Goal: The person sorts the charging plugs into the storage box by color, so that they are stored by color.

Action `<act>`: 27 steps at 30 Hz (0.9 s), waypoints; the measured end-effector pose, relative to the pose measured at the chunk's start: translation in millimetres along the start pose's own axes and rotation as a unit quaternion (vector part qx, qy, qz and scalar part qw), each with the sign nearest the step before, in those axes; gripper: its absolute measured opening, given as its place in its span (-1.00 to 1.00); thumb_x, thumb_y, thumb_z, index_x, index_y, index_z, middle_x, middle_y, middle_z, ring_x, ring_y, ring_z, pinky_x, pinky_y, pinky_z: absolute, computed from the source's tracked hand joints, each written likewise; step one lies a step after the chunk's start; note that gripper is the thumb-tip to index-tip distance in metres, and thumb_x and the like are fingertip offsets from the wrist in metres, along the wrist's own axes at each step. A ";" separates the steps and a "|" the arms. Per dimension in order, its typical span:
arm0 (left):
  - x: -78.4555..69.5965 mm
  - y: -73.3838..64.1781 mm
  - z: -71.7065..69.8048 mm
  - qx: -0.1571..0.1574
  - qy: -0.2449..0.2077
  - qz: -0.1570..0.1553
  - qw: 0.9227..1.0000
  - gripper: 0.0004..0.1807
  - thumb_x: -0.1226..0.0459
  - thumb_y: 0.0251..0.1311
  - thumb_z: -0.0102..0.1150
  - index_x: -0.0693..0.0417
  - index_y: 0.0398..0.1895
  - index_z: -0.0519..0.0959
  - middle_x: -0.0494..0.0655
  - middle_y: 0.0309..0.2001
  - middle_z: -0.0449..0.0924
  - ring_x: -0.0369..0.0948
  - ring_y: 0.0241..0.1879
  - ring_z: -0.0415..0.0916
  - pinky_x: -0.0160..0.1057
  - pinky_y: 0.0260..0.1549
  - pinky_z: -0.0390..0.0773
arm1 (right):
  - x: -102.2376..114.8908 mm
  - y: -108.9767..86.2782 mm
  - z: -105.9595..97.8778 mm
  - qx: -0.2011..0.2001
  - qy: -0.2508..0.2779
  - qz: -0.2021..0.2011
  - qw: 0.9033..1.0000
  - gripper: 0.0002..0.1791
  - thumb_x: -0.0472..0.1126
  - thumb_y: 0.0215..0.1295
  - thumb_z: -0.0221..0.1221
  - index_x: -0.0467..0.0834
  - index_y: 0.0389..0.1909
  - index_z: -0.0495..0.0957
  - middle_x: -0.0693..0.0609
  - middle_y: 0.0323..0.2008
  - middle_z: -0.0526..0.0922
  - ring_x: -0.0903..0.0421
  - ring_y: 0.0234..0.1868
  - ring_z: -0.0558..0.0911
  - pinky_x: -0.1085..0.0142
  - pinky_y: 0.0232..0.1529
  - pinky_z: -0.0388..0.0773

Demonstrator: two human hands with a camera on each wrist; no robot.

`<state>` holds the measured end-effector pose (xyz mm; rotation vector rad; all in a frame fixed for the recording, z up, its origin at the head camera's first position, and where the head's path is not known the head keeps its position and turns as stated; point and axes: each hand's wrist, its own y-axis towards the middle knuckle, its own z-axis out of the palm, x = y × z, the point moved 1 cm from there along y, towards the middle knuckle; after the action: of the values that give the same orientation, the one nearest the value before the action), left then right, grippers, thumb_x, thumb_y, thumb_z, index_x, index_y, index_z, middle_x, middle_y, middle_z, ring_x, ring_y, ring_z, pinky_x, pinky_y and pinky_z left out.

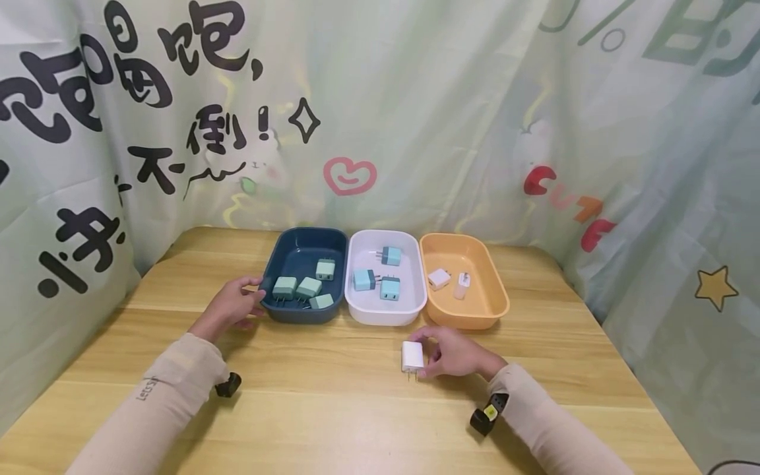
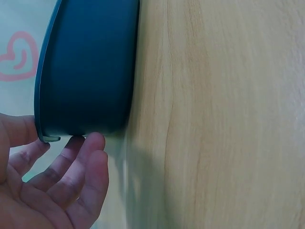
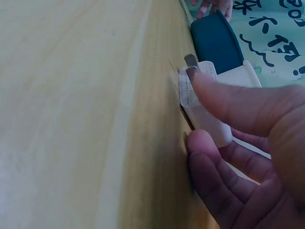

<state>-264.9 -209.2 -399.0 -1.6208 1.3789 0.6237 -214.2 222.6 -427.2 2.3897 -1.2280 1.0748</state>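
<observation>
My right hand [image 1: 454, 353] pinches a white wall charger [image 1: 412, 357] between thumb and fingers, close over the table in front of the bins. Its metal prongs point toward me, and the thumb lies near a prong in the right wrist view. My left hand [image 1: 234, 305] touches the left side of a navy bin [image 1: 304, 315] near its rim, fingers loosely bent. Several pale green chargers [image 1: 309, 287] lie in that bin. Beside it a white bin [image 1: 386, 318] holds 3 blue chargers [image 1: 390, 288]. The orange bin [image 1: 469, 321] at the right holds 2 white chargers [image 1: 439, 279].
The three bins stand side by side toward the back of the wooden table [image 1: 332, 422]. A printed curtain [image 1: 415, 119] hangs behind and around the table. Each wrist carries a black camera [image 1: 228, 384] on a strap.
</observation>
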 end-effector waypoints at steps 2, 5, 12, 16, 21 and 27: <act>-0.2 -0.7 0.3 0.001 0.000 0.001 1.000 -0.46 0.23 0.50 -0.13 0.16 0.47 0.12 0.38 0.28 0.26 0.13 0.05 0.51 -0.08 -0.25 0.62 | 0.6 0.3 0.1 0.000 -0.005 -0.001 1.000 -0.39 -0.18 -0.01 0.49 -0.13 0.11 0.51 0.08 -0.29 0.57 0.22 -0.59 0.50 0.37 -0.53 0.44; -0.3 -1.5 0.7 0.001 -0.001 0.001 1.000 -0.46 0.23 0.49 -0.12 0.16 0.47 0.12 0.39 0.29 0.25 0.14 0.05 0.51 -0.07 -0.25 0.62 | 1.2 -0.5 -2.4 0.004 0.014 0.002 1.000 -0.44 -0.23 0.00 0.47 -0.13 0.07 0.53 0.07 -0.25 0.58 0.20 -0.53 0.54 0.36 -0.49 0.49; 1.0 -0.4 0.0 0.001 -0.004 0.001 1.000 -0.45 0.23 0.50 -0.13 0.15 0.47 0.12 0.38 0.29 0.25 0.13 0.06 0.51 -0.08 -0.26 0.62 | 9.7 -3.6 -22.7 0.000 0.064 -0.011 0.998 -0.50 -0.33 0.00 0.45 -0.19 0.00 0.53 -0.07 -0.20 0.58 0.13 -0.47 0.60 0.33 -0.43 0.55; 2.5 0.6 -0.5 0.001 -0.007 0.010 1.000 -0.46 0.22 0.50 -0.13 0.15 0.47 0.12 0.38 0.30 0.25 0.12 0.04 0.52 -0.10 -0.29 0.61 | 12.7 -5.2 -37.4 -0.021 0.066 -0.004 0.998 -0.49 -0.31 -0.02 0.47 -0.18 0.00 0.53 -0.10 -0.26 0.60 0.11 -0.46 0.61 0.32 -0.42 0.55; 3.9 0.8 -0.7 0.003 -0.008 0.020 1.000 -0.45 0.22 0.50 -0.13 0.17 0.47 0.11 0.40 0.30 0.24 0.12 0.03 0.53 -0.11 -0.31 0.61 | 11.8 -5.3 -53.6 -0.033 0.083 0.010 0.996 -0.49 -0.30 0.00 0.46 -0.21 0.01 0.52 -0.08 -0.26 0.60 0.08 -0.47 0.62 0.33 -0.40 0.54; 2.8 1.1 -1.0 0.000 -0.008 0.016 1.000 -0.46 0.23 0.50 -0.13 0.17 0.47 0.12 0.39 0.29 0.26 0.12 0.03 0.54 -0.11 -0.31 0.61 | 5.4 -2.4 -69.8 -0.058 0.110 0.015 0.992 -0.47 -0.33 -0.01 0.45 -0.32 0.01 0.50 -0.17 -0.16 0.56 0.05 -0.47 0.62 0.37 -0.46 0.52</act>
<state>-265.4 -211.5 -401.2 -1.5928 1.3966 0.6537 -245.2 256.7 -374.4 2.1088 -1.2166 1.2045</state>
